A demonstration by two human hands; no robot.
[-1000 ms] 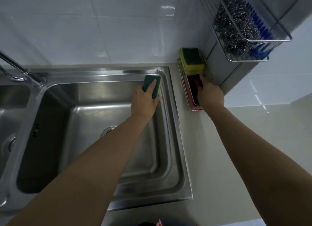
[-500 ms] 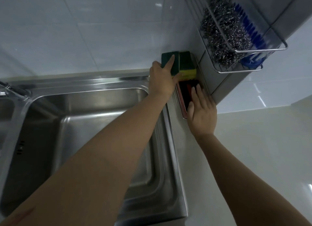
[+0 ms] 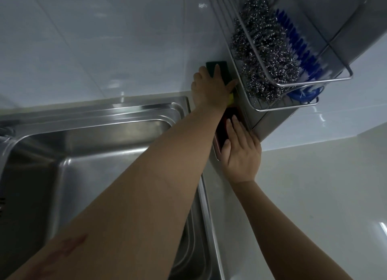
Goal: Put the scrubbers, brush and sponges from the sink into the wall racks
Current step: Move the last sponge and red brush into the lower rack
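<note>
My left hand point(image 3: 210, 89) presses a green-topped sponge point(image 3: 219, 69) against the back end of the lower wall rack point(image 3: 215, 148), in the corner by the tiled wall; a sliver of yellow sponge point(image 3: 293, 98) shows under my palm. My right hand point(image 3: 240, 152) lies flat with fingers apart on the near end of that rack, over a dark red-and-black sponge point(image 3: 229, 115). The upper wire rack point(image 3: 314, 82) holds steel wool scrubbers point(image 3: 263, 55) and a blue brush point(image 3: 301, 55). No item shows in the visible part of the steel sink point(image 3: 100, 158); my left forearm covers some of it.
White tiled wall runs behind the sink. A pale countertop point(image 3: 314, 196) spreads to the right. A steel-clad column point(image 3: 272, 120) carries both racks. Part of a tap point(image 3: 6, 133) shows at the far left edge.
My left hand carried the green sponge from the sink's rim over to the lower rack and now presses it on the yellow sponge there. My right hand drew back to the rack's near end.
</note>
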